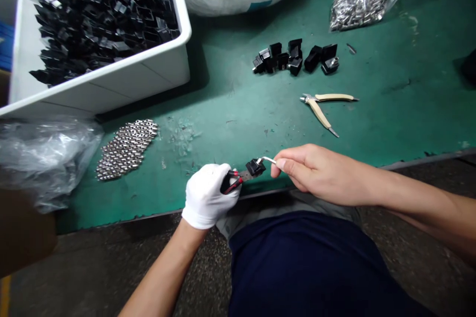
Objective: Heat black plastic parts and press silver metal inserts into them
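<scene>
Head: left hand (208, 194) clenches pliers (235, 185); right (316, 171) pinches rod (268, 159).

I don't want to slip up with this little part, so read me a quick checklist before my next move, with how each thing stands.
1. Red-and-black pliers held in the left hand: ok.
2. Black part at the pliers' tip: ok, though how firmly it is gripped doesn't show.
3. Bent metal rod pinched in the right hand: ok.
4. Rod end fully seated in the silver piece: cannot tell; they meet in view, but the detail is too small.
5. Both hands gloved: not ok; left gloved, right bare.
6. Cream-handled pliers apart from both hands: ok, lying open on the table.
</scene>
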The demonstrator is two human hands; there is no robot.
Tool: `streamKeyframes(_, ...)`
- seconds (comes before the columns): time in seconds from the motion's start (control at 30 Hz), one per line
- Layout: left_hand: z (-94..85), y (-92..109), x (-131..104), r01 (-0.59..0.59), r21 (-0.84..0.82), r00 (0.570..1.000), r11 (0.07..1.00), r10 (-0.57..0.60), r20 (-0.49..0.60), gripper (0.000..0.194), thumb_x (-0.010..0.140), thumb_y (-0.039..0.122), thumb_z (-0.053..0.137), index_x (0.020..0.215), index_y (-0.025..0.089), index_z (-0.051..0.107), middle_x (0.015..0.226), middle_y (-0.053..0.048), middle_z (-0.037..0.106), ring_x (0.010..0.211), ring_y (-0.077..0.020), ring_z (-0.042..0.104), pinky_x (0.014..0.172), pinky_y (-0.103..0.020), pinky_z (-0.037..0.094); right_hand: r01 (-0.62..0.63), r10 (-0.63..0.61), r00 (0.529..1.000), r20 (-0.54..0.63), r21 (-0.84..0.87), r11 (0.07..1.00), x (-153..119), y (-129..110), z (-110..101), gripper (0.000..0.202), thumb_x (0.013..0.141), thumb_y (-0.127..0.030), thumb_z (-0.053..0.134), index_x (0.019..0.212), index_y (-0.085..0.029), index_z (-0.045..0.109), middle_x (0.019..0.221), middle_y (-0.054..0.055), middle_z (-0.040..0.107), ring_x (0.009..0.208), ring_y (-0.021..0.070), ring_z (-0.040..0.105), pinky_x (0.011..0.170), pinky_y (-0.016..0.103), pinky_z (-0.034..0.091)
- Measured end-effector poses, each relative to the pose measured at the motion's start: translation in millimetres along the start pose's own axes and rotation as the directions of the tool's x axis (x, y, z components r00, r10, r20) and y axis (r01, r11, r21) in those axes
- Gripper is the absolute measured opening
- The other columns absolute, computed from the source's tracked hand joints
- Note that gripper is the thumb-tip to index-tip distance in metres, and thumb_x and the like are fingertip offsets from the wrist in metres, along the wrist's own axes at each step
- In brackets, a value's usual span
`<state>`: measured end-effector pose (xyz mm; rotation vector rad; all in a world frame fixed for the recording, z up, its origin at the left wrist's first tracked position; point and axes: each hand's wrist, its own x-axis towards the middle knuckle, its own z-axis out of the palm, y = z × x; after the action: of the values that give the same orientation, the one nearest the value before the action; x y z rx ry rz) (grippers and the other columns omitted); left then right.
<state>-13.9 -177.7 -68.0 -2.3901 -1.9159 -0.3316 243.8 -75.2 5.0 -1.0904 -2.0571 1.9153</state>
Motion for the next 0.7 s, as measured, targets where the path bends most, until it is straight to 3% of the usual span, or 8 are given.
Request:
streamKeyframes(0.1,-0.2,2.6,1.1,0.050,-0.040,0.999,0.998,-0.050,-0.004,0.007,0.079,0.028,0.064,0.076,0.022,0.062,0.067,-0.003,0.060,0.063,-0.0176,0.056,0.064,-0.028,0.041,-0.001,0.002,0.999,-0.042,0.018,1.000,1.3,-0.1,4.0,0.032,0.099,-0.015,0.039,0.086,-0.018,0.067,0.052,-0.006,0.046,0.043,0.0078,0.038,0.044,0.020,0.030)
streamKeyframes(0.3,-2.9,10.8,2.9,0.191,-0.119,0.981,0.974,-0.194,-0.014,0.011,0.080,0.027,0.064,0.090,0.021,0.061,0.078,-0.003,0.063,0.072,-0.0186,0.061,0.071,-0.027,0.046,0.016,0.051,0.947,-0.318,0.205,0.979,1.2,4.3,38.3,0.034,0.105,-0.035,0.037,0.095,-0.019,0.065,0.056,-0.006,0.045,0.049,0.0092,0.040,0.050,0.022,0.034)
streamKeyframes(0.53,-8.7,19.0,5.0,0.217,-0.116,0.976,0.969,-0.215,0.022,0.015,0.081,0.027,0.065,0.094,0.022,0.062,0.085,-0.004,0.065,0.080,-0.0213,0.062,0.076,-0.031,0.047,-0.017,0.127,0.933,-0.336,0.312,0.950,-2.4,9.9,49.0,0.035,0.106,-0.039,0.038,0.102,-0.020,0.067,0.057,-0.006,0.044,0.051,0.0091,0.039,0.050,0.022,0.033)
streamKeyframes(0.7,-12.2,29.9,10.8,0.277,-0.172,0.961,0.945,-0.274,0.045,0.011,0.082,0.026,0.064,0.092,0.021,0.061,0.086,-0.004,0.064,0.082,-0.0217,0.061,0.078,-0.032,0.048,0.032,0.141,0.896,-0.420,0.378,0.925,-4.4,8.5,59.1,0.035,0.107,-0.043,0.039,0.103,-0.019,0.065,0.059,-0.006,0.043,0.053,0.0087,0.038,0.051,0.021,0.033)
